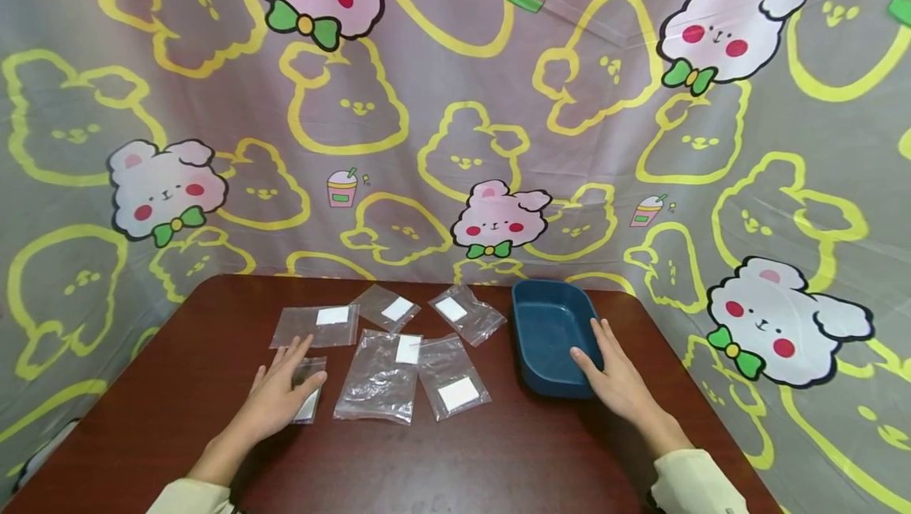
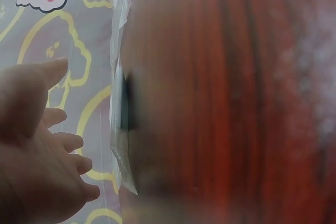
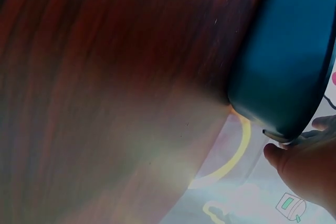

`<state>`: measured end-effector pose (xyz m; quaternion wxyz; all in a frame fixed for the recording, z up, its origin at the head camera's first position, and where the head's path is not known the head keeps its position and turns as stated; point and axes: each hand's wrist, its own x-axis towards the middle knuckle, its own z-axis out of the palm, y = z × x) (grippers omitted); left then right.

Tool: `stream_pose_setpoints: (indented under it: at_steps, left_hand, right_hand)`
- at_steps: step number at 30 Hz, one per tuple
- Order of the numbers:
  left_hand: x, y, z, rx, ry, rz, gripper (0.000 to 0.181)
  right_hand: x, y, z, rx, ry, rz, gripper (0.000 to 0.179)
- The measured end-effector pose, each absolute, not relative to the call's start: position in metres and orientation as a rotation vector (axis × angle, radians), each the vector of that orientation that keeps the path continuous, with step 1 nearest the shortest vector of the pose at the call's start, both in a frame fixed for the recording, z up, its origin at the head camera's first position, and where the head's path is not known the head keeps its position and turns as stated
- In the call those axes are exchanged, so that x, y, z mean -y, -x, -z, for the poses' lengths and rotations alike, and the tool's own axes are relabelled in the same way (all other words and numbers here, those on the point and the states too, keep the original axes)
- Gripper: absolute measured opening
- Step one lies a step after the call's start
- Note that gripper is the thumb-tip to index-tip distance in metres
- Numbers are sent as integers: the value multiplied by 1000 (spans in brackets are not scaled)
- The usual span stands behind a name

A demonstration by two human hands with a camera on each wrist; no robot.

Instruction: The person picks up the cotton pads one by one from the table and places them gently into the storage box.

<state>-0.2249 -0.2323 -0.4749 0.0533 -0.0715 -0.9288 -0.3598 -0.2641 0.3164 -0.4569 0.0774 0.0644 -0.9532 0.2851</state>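
My left hand [image 1: 281, 391], fingers extended and apart, is over the left side of the table. It partly covers a small clear zip bag with a white label [image 1: 308, 406]; a larger zip bag [image 1: 302, 326] lies just beyond the fingertips. In the left wrist view the hand [image 2: 42, 140] holds nothing. My right hand [image 1: 619, 379] is at the right side of a dark blue rectangular bin [image 1: 530, 340], its fingers straight along the rim and the thumb overlapping the inside. The right wrist view shows the thumb [image 3: 275, 156] right at the bin's rim, other fingers partly hidden.
Several more clear zip bags with white labels lie mid-table, including a large one [image 1: 377, 383], one slanting beside it [image 1: 448, 368] and two at the back [image 1: 480, 320]. A cartoon-printed curtain [image 1: 427, 221] surrounds the dark red-brown table [image 1: 398, 466].
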Motion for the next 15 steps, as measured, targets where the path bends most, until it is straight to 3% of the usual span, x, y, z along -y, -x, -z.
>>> stream_pose_setpoints:
  at_steps: [15]
  left_hand:
    - [235,224,485,2831,293,1098,72]
  right_hand:
    - [-313,262,459,2890,-152,-858,107]
